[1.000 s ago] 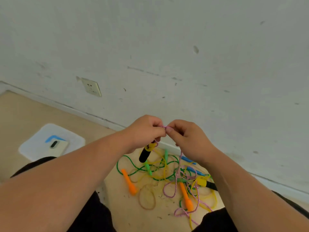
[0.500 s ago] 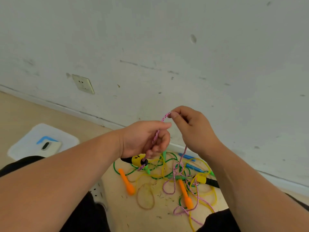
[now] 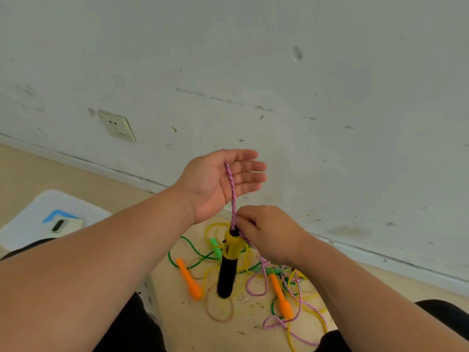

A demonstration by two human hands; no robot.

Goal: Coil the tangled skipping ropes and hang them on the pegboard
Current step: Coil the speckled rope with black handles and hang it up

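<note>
My left hand [image 3: 215, 181] is raised with the palm open and the fingers straight. A pink braided rope [image 3: 231, 184] is draped over it and runs down across the palm. The rope's yellow-and-black handle [image 3: 227, 270] hangs upright below. My right hand [image 3: 269, 235] pinches the pink rope just above that handle. The rest of the pink rope trails down into a tangle [image 3: 284, 283] of green, yellow and pink ropes on the floor, with two orange handles [image 3: 189, 278] and a green handle [image 3: 215, 246]. No pegboard is in view.
A scuffed white wall with a socket [image 3: 116, 125] stands close behind the pile. A white tray [image 3: 30, 219] holding a phone [image 3: 64, 224] lies on the floor at the left. A tan loop [image 3: 219, 306] lies near the pile. My black-clad knees frame the bottom.
My left hand has let go of the handle and opened, rising with the rope laid over it. The handle now hangs free. My right hand has dropped to pinch the rope by the handle.
</note>
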